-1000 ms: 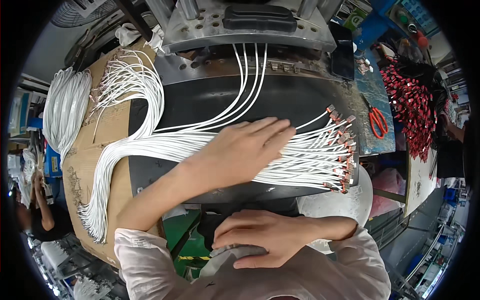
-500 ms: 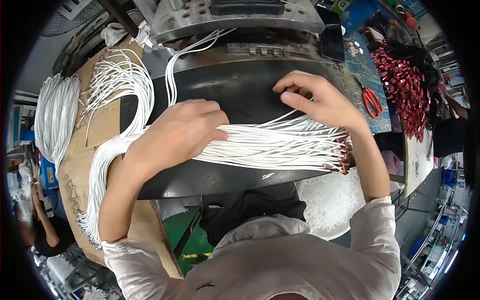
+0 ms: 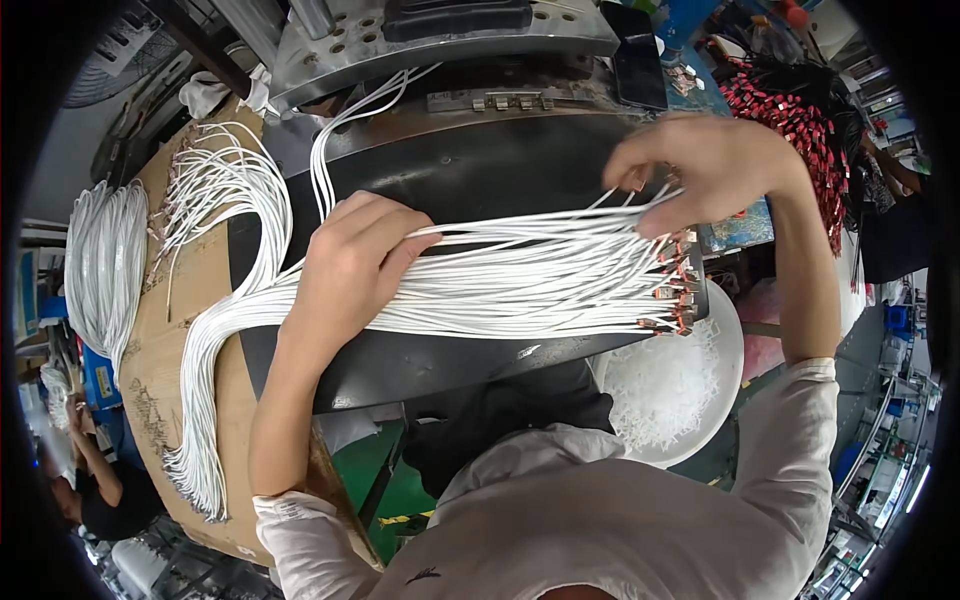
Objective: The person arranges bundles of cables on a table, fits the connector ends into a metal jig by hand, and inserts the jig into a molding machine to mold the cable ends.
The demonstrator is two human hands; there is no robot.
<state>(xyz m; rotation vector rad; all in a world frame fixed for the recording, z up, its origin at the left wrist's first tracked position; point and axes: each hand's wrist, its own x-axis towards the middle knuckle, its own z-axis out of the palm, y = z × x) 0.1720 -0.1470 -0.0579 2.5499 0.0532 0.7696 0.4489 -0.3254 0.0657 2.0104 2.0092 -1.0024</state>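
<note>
White cables [image 3: 520, 290] lie across black worktop [image 3: 440, 175].
L hand [image 3: 352, 262] closed round strands left of mid-bundle; R hand [image 3: 718, 170] blurred nr connectors [image 3: 683, 305], thumb apart from fingers, can't tell if pinching. White tub [image 3: 737, 350] w/ clear scraps below; metal machine [image 3: 560, 35] beyond.

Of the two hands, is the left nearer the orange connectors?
No, the right hand is near the connectors, while the left hand is on the cables farther left.

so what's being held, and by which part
White cables, partway along, in the left grip; the right grip is blurred near their connector ends, so its hold can't be told.
</note>
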